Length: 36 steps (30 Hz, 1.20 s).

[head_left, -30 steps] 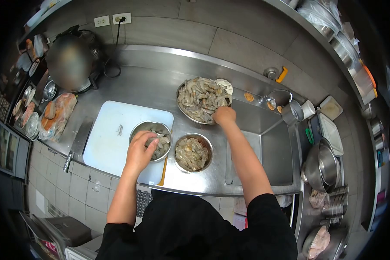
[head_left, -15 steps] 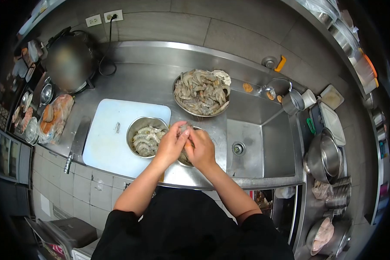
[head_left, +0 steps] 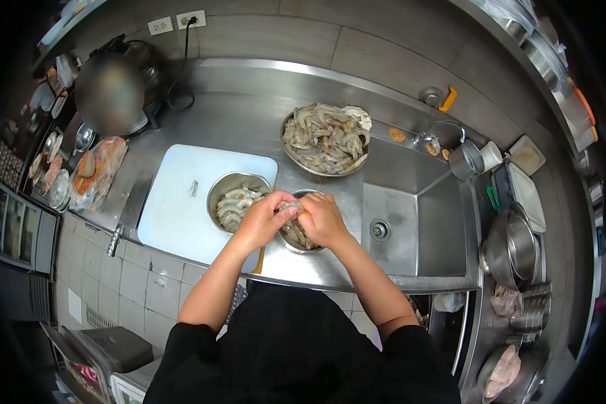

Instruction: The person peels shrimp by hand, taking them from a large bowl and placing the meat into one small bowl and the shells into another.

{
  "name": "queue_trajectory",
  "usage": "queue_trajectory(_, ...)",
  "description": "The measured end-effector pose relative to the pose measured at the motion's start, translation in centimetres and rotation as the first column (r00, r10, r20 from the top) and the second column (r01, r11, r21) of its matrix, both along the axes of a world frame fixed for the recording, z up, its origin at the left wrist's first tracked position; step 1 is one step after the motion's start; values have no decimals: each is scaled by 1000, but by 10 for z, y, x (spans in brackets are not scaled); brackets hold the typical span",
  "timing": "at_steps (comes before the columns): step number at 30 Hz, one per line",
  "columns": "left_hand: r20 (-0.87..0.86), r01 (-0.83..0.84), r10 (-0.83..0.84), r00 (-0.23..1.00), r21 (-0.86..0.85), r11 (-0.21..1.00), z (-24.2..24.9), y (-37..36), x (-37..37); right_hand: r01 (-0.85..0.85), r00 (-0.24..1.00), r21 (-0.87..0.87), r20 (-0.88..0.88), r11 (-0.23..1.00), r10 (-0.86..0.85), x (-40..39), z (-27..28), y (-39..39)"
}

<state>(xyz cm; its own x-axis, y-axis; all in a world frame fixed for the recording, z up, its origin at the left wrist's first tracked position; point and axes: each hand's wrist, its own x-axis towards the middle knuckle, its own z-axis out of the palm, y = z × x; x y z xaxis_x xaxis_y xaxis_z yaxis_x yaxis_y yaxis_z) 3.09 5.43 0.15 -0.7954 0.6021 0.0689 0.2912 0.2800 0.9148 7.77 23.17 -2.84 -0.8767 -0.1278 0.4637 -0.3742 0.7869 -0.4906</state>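
Both hands meet over a small metal bowl (head_left: 303, 248) of shrimp shells and heads. Pinched in the fingers of my left hand (head_left: 261, 219) is a grey shrimp (head_left: 290, 205). My right hand (head_left: 324, 221) closes on the same shrimp from the other side, its thumb against it; the fingers partly cover it. Just left of my hands, a metal bowl of peeled shrimp (head_left: 231, 210) stands on the white cutting board (head_left: 175, 202). Behind them is a large metal bowl heaped with unpeeled shrimp (head_left: 325, 140).
To the right is a steel sink (head_left: 390, 259) with a running tap and a metal pot (head_left: 466, 160). A large knife (head_left: 129, 212) lies along the board's left side. Bagged food (head_left: 101, 172) sits at the left, stacked metal bowls (head_left: 512, 246) at the far right.
The view has shifted slightly, so the counter appears further right. My fingers have spread a little along the shrimp, and more of the shell bowl shows beneath them.
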Motion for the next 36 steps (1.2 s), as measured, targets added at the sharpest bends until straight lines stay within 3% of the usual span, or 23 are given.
queue_trajectory(2, 226, 63, -110, 968, 206, 976, -11, -3, -4, -41, 999, 0, 28, 999, 41, 1, -2, 3)
queue_trajectory(3, 228, 57, -104, 968, 203, 978, -18, -4, -7, -74, 996, 2, 48, 997, 74, 1, -1, 5)
queue_trajectory(5, 479, 26, -204, 854, 352, 936, -29, -7, -11, -83, 996, 26, 23, 996, 83, 2, 0, 3)
queue_trajectory(6, 480, 24, -202, 854, 350, 936, -29, -8, -11, -85, 996, 53, -5, 995, 85, 3, 0, 3)
queue_trajectory(8, 628, -60, -256, 735, 437, 898, -28, -10, -10, -47, 999, 72, 4, 996, 47, 4, -8, 6)
queue_trajectory(12, 566, -25, -202, 800, 366, 930, -21, -12, -7, 110, 993, 64, -45, 992, -108, 5, -12, 5)
queue_trajectory(15, 564, -25, -161, 810, 307, 951, -18, -12, -3, 46, 999, -89, -25, 995, -48, 9, 4, 0)
queue_trajectory(19, 460, 11, -119, 880, 231, 973, -16, -8, 2, 7, 999, -128, -35, 992, -12, 12, 13, -13)
queue_trajectory(21, 426, 6, -95, 900, 206, 979, -12, -8, 5, 41, 997, -157, 71, 987, -30, 11, 14, -15)
queue_trajectory(23, 338, 29, -63, 939, 103, 994, -8, -10, 9, 36, 999, -170, 28, 985, -31, 11, 9, -18)
queue_trajectory(31, 283, -54, 11, 959, 146, 988, -10, -9, 19, 80, 996, -248, 62, 965, -67, 17, 9, -21)
queue_trajectory(36, 288, -62, 3, 958, 195, 979, -12, -12, 18, 106, 981, -402, 192, 909, -29, 18, 5, -17)
